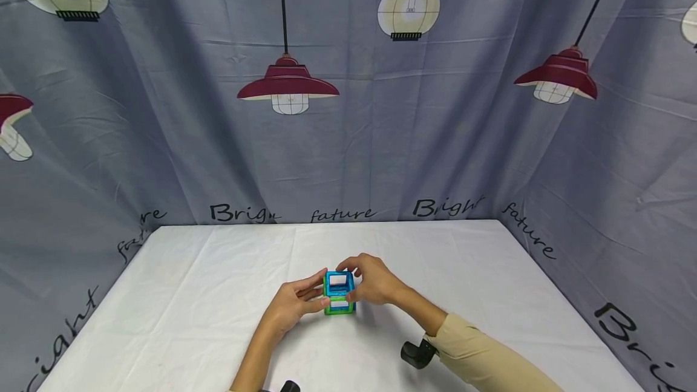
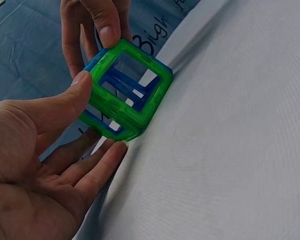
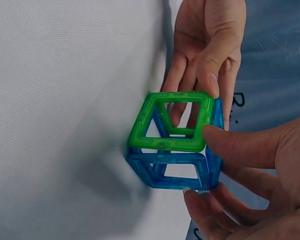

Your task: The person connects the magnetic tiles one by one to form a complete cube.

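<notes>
- Our left hand and right hand pinch the cube between thumbs and fingers, frame centre.
- Cube rests on the table.

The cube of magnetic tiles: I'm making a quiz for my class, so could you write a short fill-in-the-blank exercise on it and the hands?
1. The cube is built of blue and ____ square frames.
2. It stands on a ____ tablecloth.
3. The left hand and the right hand hold it from ____ sides.
4. The backdrop is printed with ____.

Missing words: green; white; opposite; lamps
</notes>
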Motion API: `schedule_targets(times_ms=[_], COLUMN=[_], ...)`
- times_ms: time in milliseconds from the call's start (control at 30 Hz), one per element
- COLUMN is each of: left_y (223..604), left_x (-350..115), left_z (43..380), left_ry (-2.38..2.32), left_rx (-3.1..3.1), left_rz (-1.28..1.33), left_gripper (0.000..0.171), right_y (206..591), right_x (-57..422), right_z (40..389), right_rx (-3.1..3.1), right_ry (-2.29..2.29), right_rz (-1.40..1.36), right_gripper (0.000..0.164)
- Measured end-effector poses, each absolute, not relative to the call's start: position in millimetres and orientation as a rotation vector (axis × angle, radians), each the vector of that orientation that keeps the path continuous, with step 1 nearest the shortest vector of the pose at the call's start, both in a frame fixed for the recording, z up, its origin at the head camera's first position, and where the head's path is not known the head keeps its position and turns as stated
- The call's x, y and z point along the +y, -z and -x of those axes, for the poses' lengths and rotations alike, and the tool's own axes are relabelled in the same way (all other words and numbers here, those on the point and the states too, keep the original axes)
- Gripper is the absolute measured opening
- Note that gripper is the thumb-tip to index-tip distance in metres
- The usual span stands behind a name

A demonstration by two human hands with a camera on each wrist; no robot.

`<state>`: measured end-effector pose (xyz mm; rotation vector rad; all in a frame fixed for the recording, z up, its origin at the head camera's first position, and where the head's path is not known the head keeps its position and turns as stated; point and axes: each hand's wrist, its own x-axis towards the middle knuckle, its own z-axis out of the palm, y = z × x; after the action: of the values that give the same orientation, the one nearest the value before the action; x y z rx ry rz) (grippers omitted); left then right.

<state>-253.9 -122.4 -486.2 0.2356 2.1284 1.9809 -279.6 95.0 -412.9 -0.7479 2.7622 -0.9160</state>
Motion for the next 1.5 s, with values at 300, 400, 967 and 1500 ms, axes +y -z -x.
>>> schedule_targets(times_ms=[300,400,967,1500], left_y=[487.5,488.1,480.1,469.9], left_x=[-123.4,-122.2,-126.0,-116.2], left_z=[253.5,252.8,251.0,265.5], left_ry=[-1.945,-1.955,-1.891,-1.886], left_rx=[2.173,2.174,2.231,2.189], left_rz=[-0.229,-0.234,-0.230,-0.128], left_gripper=[0.065,0.067,0.067,0.067], right_y=[413.8,414.1,424.7,439.7], right_x=[94.2,94.1,93.5,104.7], right_z=[280.1,279.5,278.5,278.2], right_rx=[2.760,2.755,2.771,2.739], right_ry=[0.885,0.880,1.000,1.150], right_rz=[0.749,0.735,0.592,0.392], right_gripper=[0.054,0.055,0.066,0.060])
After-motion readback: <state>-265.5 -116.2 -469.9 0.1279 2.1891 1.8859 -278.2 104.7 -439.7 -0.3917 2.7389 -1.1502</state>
